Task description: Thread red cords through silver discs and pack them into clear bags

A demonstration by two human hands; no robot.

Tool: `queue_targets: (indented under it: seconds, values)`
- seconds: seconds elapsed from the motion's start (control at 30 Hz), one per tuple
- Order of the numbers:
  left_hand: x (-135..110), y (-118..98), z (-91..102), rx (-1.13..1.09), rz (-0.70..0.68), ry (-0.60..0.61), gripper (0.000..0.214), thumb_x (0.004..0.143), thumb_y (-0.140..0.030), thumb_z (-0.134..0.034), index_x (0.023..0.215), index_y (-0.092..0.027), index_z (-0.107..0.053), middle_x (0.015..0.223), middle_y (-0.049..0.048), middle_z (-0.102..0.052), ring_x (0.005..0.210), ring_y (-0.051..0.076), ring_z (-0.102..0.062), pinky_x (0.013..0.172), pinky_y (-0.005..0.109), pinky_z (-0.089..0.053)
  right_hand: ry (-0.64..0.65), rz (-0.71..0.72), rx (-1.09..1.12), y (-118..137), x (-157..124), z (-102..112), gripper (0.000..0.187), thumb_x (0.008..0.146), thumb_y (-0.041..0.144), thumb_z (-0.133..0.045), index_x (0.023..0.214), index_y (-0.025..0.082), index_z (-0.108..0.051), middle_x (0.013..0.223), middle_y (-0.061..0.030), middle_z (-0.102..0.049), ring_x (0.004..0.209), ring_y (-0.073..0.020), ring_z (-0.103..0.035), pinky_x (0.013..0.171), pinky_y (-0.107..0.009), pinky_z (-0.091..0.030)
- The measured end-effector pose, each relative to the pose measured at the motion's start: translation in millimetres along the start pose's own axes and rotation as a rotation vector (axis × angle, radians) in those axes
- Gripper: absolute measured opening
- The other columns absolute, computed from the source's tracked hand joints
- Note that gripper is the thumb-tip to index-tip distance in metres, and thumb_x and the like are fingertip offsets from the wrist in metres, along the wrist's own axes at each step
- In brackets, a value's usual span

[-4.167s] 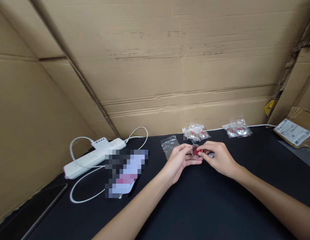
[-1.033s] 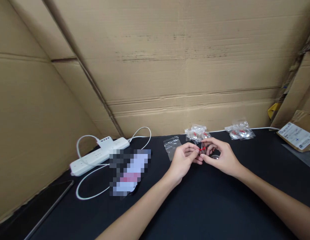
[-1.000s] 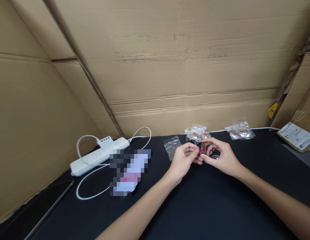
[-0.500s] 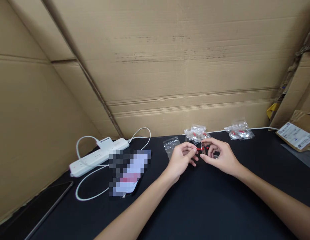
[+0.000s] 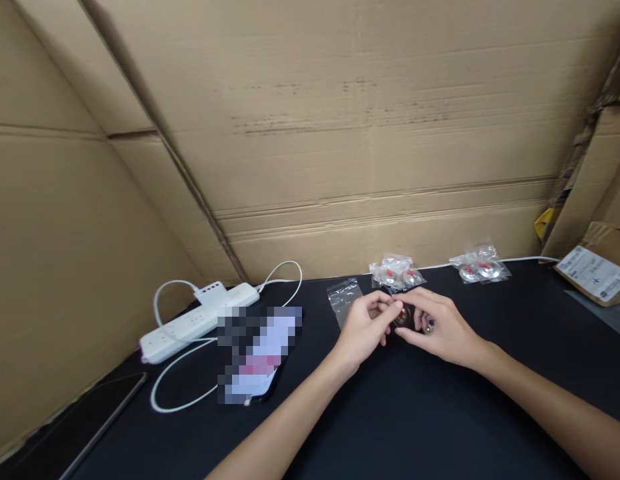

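Just right of the empty clear bag (image 5: 343,297) on the black bench (image 5: 440,420), the left hand (image 5: 364,328) and right hand (image 5: 439,328) meet. Both are closed in a fingertip pinch on a small clear disc (image 5: 403,315) with a red part, held low over the bench. A filled packet (image 5: 396,275) lies right of the bag, behind the hands. A white power strip (image 5: 197,315) lies well left of the bag.

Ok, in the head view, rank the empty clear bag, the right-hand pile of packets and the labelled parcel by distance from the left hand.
1. Empty clear bag, just beyond the left hand, slightly left.
2. Right-hand pile of packets, back right by the cardboard.
3. Labelled parcel, far right edge.
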State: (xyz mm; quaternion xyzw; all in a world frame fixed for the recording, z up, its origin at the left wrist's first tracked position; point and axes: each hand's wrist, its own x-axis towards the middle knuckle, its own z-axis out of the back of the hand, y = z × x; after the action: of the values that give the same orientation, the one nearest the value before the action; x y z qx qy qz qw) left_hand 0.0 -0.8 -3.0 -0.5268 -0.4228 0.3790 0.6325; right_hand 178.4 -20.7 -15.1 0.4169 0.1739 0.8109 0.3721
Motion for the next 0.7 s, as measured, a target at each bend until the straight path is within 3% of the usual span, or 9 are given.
queue_targets:
  seconds: [0.17, 0.3, 0.47, 0.6, 0.7]
  values:
    - [5, 8, 6.5, 0.15, 0.015, -0.072, 0.017, 0.08, -0.031, -0.062, 0.081, -0.015, -0.062, 0.06, -0.0023, -0.054, 0.046, 0.009, -0.048, 0.04, 0.019, -0.036, -0.059, 0.01, -0.038, -5, 6, 7, 0.033, 0.087, 0.029, -0.063, 0.121, 0.025, -0.062, 0.104, -0.0049, -0.063, 0.072, -0.0144, -0.059, 0.068, -0.03, -0.052]
    - [9, 12, 14.3, 0.334, -0.004, -0.135, 0.017, 0.081, -0.03, -0.06, 0.078, -0.015, -0.066, 0.063, 0.002, -0.062, 0.055, 0.013, -0.055, 0.051, 0.022, -0.038, -0.179, -0.098, -0.22, -34, 8, 20, 0.027, 0.091, 0.023, -0.055, 0.115, 0.021, -0.065, 0.097, -0.0062, -0.062, 0.077, -0.0174, -0.06, 0.071, -0.032, -0.05]
    - [4, 10, 15.0, 0.708, -0.07, -0.107, 0.017, 0.084, -0.023, -0.054, 0.079, -0.019, -0.069, 0.061, 0.0015, -0.064, 0.055, 0.016, -0.054, 0.053, 0.026, -0.032, -0.067, -0.187, -0.351, -65, 3, 27, 0.018, 0.088, 0.022, -0.057, 0.098, 0.018, -0.071, 0.091, -0.0077, -0.064, 0.08, -0.0197, -0.06, 0.074, -0.034, -0.049]
    - [-1, 8, 12.3, 0.901, -0.131, -0.147, 0.013, 0.079, -0.017, -0.055, 0.076, -0.019, -0.068, 0.064, 0.0021, -0.062, 0.06, 0.018, -0.055, 0.054, 0.026, -0.029, -0.027, -0.221, -0.343, -64, 3, 22, 0.013, 0.084, 0.029, -0.063, 0.081, 0.02, -0.072, 0.077, -0.0036, -0.063, 0.069, -0.017, -0.058, 0.064, -0.03, -0.046]
    - [-3, 8, 11.2, 1.017, -0.168, -0.167, 0.012, 0.081, -0.019, -0.055, 0.079, -0.019, -0.067, 0.076, 0.0044, -0.063, 0.069, 0.02, -0.058, 0.056, 0.027, -0.032, 0.011, -0.227, -0.327, -60, 4, 19, 0.005, 0.081, 0.021, -0.065, 0.078, 0.02, -0.07, 0.075, -0.0021, -0.062, 0.067, -0.0155, -0.057, 0.063, -0.027, -0.044]
